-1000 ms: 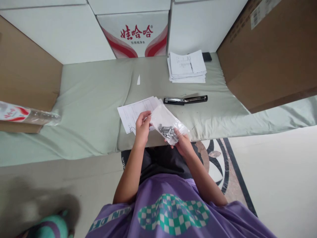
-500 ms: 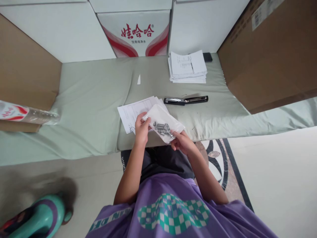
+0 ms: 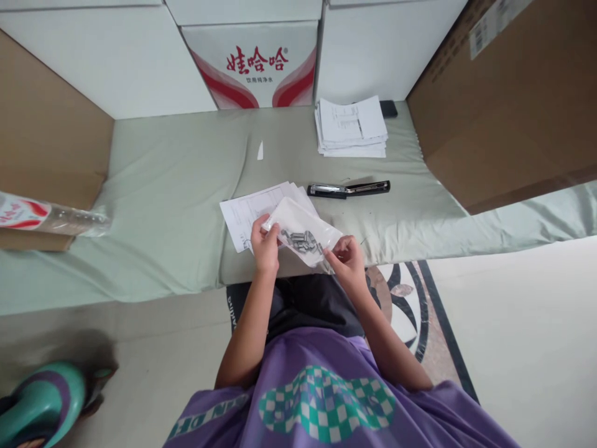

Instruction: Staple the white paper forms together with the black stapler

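A clear plastic bag (image 3: 301, 227) with several small metal parts (image 3: 302, 241) inside is held over the front edge of the green padded surface (image 3: 177, 180). My left hand (image 3: 264, 241) pinches the bag's left edge. My right hand (image 3: 345, 260) grips its lower right corner. Under the bag lie a few printed sheets (image 3: 249, 211) fanned out on the padding.
A black stapler (image 3: 349, 188) lies just beyond the bag. A stack of papers (image 3: 352, 126) and a dark phone (image 3: 388, 109) sit farther back. Cardboard boxes stand at right (image 3: 504, 99) and left (image 3: 46, 137). A water bottle (image 3: 46, 214) lies at left. White cartons line the back.
Both hands have shifted the bag slightly left and flatter over the sheets; the metal parts slid toward its middle. A teal object at the lower left moved further left.
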Demonstrator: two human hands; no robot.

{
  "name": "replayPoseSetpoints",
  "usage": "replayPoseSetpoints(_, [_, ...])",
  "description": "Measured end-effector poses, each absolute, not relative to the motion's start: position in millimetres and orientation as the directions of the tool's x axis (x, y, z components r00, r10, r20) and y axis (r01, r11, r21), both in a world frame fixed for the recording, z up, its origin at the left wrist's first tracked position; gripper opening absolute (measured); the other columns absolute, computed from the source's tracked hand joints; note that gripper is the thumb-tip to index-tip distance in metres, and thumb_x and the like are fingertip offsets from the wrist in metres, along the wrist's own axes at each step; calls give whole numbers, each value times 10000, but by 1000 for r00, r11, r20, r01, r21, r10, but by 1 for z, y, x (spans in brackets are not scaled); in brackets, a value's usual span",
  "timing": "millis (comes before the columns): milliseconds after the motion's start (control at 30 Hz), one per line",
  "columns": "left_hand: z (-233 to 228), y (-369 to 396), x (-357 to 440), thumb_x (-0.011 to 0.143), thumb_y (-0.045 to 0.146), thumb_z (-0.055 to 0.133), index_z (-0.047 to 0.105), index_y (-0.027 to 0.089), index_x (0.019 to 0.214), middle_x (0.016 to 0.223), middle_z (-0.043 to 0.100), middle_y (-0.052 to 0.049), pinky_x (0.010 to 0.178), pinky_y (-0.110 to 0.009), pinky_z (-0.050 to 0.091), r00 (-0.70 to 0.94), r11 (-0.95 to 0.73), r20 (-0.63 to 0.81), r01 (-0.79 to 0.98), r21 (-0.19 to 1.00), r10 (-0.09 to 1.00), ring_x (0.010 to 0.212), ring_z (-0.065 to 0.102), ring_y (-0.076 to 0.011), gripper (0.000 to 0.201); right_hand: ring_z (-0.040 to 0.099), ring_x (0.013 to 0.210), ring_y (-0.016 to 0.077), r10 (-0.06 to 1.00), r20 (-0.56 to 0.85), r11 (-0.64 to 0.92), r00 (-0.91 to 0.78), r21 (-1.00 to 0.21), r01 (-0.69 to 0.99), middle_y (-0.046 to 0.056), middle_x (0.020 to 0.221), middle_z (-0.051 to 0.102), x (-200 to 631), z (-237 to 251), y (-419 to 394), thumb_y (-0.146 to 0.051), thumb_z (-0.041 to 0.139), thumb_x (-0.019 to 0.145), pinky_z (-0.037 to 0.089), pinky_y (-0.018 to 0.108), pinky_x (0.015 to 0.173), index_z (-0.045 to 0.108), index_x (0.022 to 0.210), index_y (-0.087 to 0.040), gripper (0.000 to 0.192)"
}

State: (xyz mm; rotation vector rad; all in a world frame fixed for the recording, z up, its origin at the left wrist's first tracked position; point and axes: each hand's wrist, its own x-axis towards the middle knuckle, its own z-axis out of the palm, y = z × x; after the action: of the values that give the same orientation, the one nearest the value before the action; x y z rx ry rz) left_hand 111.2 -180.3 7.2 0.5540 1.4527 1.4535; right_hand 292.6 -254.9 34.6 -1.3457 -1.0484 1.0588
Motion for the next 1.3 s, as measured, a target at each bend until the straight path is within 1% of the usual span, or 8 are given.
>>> replayPoseSetpoints(67, [5, -181, 113, 673, 425, 827, 631, 233, 1148, 822, 540, 35, 619, -218, 499, -448, 149, -278, -302, 942, 849, 697, 604, -104, 549, 413, 646, 106, 979, 28, 4, 200, -993, 121, -36, 772, 442, 293, 34, -256, -342, 720, 883, 368, 254, 602, 490, 797, -232, 269])
replayPoseSetpoints(167, [2, -181, 115, 689, 428, 818, 620, 226, 1142, 884, 577, 10, 645, -219, 511, -472, 124, -253, -287, 950, 844, 744, 623, -113, 534, 444, 656, 119, 986, 58, 22, 158, -975, 221, -3, 849, 510, 295, 33, -255, -360, 693, 904, 387, 276, 612, 654, 906, -230, 136])
replayPoseSetpoints(367, [-4, -183, 117, 714, 473, 811, 589, 235, 1201, 1008, 616, -29, 662, -230, 536, -449, 133, -261, -297, 946, 854, 816, 656, -139, 586, 449, 604, 123, 992, 31, -19, 125, -925, 380, 8, 816, 560, 296, 30, -252, -368, 694, 894, 401, 288, 590, 764, 1067, -208, 246])
replayPoseSetpoints(533, [-7, -184, 120, 709, 440, 812, 592, 234, 1191, 1006, 612, -29, 638, -212, 531, -470, 132, -268, -303, 944, 841, 797, 642, -131, 568, 512, 613, 146, 985, -20, -104, 171, -862, 496, 18, 772, 637, 293, 22, -250, -309, 645, 888, 454, 303, 666, 750, 974, -189, 181])
replayPoseSetpoints(733, [-9, -182, 117, 716, 390, 786, 584, 228, 1184, 988, 617, -16, 629, -198, 520, -467, 133, -266, -297, 945, 843, 782, 641, -117, 535, 569, 692, 172, 989, 48, -43, 138, -805, 591, 79, 911, 676, 293, 13, -248, -269, 526, 937, 467, 329, 731, 697, 971, -179, 196])
replayPoseSetpoints(1000, [-4, -182, 116, 655, 374, 830, 606, 231, 1137, 919, 612, -3, 600, -219, 539, -482, 160, -330, -360, 919, 812, 752, 655, -133, 550, 580, 632, 184, 989, -6, -80, 146, -862, 501, 44, 798, 665, 293, 20, -252, -347, 482, 987, 444, 319, 665, 591, 1037, -210, 182])
replayPoseSetpoints(1167, [0, -181, 121, 676, 344, 810, 609, 235, 1139, 999, 653, -36, 574, -208, 530, -463, 193, -370, -385, 902, 806, 758, 662, -134, 516, 627, 745, 251, 977, 52, -81, 208, -809, 582, 103, 872, 693, 288, 36, -246, -357, 407, 1009, 442, 356, 705, 540, 1082, -215, 209])
replayPoseSetpoints(1300, [-3, -179, 115, 695, 359, 766, 591, 238, 1156, 1018, 649, -43, 593, -222, 541, -504, 190, -362, -360, 913, 784, 793, 673, -148, 508, 588, 683, 223, 981, 43, -71, 190, -829, 555, 82, 866, 691, 290, 52, -239, -335, 415, 1001, 428, 339, 675, 521, 1044, -238, 150])
